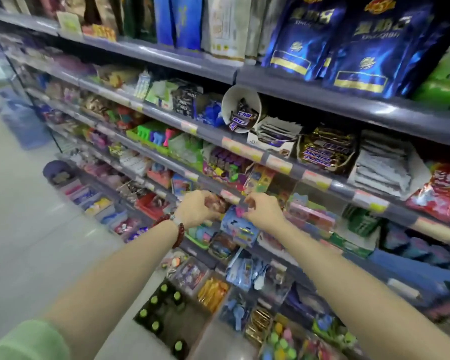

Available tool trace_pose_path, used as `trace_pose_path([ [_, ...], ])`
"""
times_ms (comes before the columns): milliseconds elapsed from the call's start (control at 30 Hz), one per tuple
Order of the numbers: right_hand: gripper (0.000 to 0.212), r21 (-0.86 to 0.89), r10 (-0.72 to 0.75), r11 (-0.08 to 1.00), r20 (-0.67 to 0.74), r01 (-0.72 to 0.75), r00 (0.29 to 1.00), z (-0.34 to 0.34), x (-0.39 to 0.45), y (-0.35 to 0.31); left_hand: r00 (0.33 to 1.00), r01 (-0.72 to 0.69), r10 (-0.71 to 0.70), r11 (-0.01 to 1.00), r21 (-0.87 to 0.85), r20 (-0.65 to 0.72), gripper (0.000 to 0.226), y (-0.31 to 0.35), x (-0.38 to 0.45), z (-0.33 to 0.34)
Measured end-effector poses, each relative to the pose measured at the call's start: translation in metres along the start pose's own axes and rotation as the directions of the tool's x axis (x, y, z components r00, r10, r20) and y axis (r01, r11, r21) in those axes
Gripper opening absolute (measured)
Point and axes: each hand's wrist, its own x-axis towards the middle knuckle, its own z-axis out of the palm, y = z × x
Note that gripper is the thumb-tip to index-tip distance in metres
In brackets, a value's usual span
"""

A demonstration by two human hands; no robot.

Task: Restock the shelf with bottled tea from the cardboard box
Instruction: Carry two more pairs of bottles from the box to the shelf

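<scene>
The cardboard box (pixel 195 317) stands open on the floor at the foot of the shelf, below my arms. Several dark tea bottles with green caps (pixel 164 288) stand upright in it. Both hands are up at a middle shelf rail (pixel 229 196), well above the box. My left hand (pixel 196 210), with a red bead bracelet on the wrist, is closed around a small brown packet (pixel 217 203). My right hand (pixel 264 213) pinches the pink top of a blue card pack (pixel 238 228) hanging at the rail. The picture is blurred.
Several grey shelves (pixel 322 100) of sweets, chocolate bars and snack bags run from far left to right. A white tub of chocolate bars (pixel 240 107) leans out from an upper shelf. Trays of small goods line the lowest rows. Pale tiled floor (pixel 24 229) lies to the left.
</scene>
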Motion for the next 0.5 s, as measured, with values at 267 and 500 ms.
trace_pose_path([
  [267,0.027,0.070,-0.019,0.998,0.172,0.007,0.985,0.134,0.048,0.017,0.977,0.197,-0.196,0.980,-0.012,0.087,0.039,-0.131,0.002,0.079],
  [500,0.033,0.056,-0.032,0.998,0.322,0.014,0.946,0.275,0.073,0.045,0.949,0.307,-0.304,0.951,-0.028,0.079,0.034,-0.242,0.006,0.164],
])
